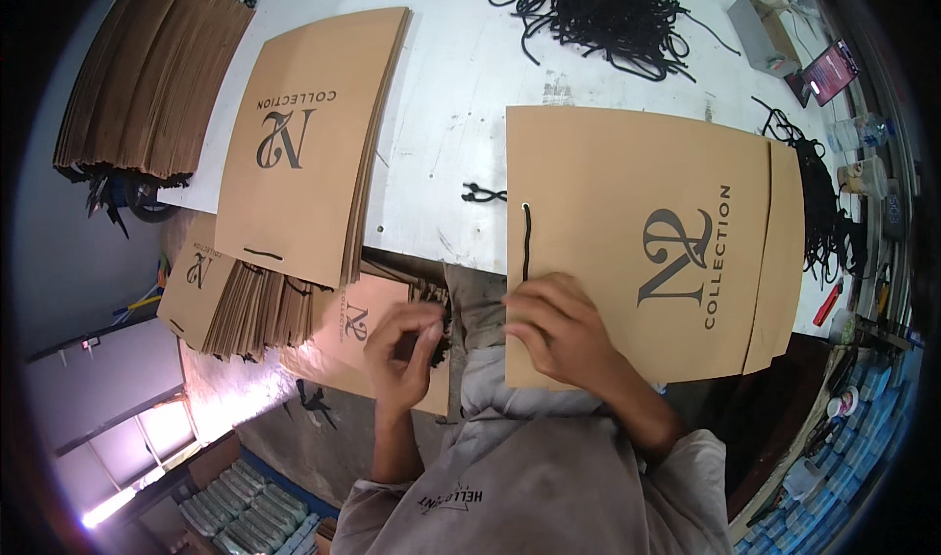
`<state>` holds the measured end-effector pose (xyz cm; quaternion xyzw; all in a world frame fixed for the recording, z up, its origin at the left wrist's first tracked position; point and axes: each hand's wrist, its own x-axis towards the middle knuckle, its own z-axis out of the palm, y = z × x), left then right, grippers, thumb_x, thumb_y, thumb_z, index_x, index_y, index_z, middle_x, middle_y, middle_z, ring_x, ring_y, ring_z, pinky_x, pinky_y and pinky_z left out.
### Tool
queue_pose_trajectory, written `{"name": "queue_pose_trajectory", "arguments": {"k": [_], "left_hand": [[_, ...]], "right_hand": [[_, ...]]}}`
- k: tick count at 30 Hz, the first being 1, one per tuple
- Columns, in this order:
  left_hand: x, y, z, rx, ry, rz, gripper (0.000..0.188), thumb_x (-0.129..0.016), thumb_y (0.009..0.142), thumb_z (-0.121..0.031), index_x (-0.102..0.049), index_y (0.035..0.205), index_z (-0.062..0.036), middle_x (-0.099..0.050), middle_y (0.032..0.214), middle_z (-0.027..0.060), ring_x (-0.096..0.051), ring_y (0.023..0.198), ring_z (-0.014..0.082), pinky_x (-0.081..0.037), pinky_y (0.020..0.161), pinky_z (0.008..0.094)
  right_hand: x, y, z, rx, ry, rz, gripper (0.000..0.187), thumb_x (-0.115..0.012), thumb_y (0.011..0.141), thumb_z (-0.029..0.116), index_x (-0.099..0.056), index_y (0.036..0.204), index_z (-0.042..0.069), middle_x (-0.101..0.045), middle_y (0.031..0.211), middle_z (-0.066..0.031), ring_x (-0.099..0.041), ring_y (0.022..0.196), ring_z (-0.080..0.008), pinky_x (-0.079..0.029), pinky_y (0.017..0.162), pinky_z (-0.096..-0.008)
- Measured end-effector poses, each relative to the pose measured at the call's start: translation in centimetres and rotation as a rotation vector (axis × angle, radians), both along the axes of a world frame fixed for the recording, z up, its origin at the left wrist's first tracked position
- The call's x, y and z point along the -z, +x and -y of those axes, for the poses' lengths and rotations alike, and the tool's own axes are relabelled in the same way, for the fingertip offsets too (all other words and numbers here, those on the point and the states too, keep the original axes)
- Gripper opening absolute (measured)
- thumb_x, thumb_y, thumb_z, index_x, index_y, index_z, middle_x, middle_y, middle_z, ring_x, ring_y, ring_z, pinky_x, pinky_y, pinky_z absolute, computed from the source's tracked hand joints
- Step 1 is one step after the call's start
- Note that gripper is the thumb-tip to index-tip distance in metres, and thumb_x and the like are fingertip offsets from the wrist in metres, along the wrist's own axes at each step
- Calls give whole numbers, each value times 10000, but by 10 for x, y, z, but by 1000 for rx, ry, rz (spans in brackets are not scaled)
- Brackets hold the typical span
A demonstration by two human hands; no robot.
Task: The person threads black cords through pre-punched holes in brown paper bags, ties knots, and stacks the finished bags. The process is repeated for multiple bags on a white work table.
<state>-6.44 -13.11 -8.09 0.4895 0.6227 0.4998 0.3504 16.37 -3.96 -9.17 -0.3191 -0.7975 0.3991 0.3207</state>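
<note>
A flat brown paper bag (598, 183) with dark lettering lies sideways at the table's near edge, atop other brown bags. Its black cord handle (527, 237) runs from an eyelet toward my right hand (561, 328). The right fingers are closed at the bag's left edge, over the cord's lower end, hiding it. To the left, my left hand (402, 354) is raised off the table with fingers curled toward the thumb; whatever is between the tips cannot be made out. Behind it lie more brown bags (333, 305) with black cords. Black cord ends (482, 193) stick out beside the bag.
Another bag stack (314, 85) lies on the white table (441, 114). A tall bundle of bags (147, 85) stands far left. A black cord pile (608, 11) is at the back, more cords (818, 202) on the right. A red cutter (828, 303) and phone (831, 73) lie right.
</note>
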Motion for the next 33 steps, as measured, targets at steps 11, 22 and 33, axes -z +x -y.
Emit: {"name": "queue_pose_trajectory", "arguments": {"k": [11,22,33], "left_hand": [[34,29,-41,-32,-331,242,216,-616,1037,-168,-690,1107,22,-643,849,-18,-559,796,53,-432,723,206],[-92,-117,7,-625,747,-714,139,-589,1043,-127,-576,1109,-5,-671,1053,120,-661,873,199,-541,828,317],[13,-238,12,-339,149,-1454,100,-657,874,40,-684,949,-21,-751,1060,156,-709,953,357,-586,821,457]], "right_hand": [[-31,74,3,388,116,344,913,-769,902,324,-262,1544,-80,-661,1314,-211,-645,1225,-379,-141,1217,-654],[-47,177,-10,975,214,-97,485,-612,982,32,-454,1423,-92,-698,1118,-186,-667,1090,-259,-374,1144,-494],[-9,270,-37,1095,93,-27,382,-622,1021,119,-555,1342,-76,-694,1009,-117,-648,970,-172,-481,943,-322]]}}
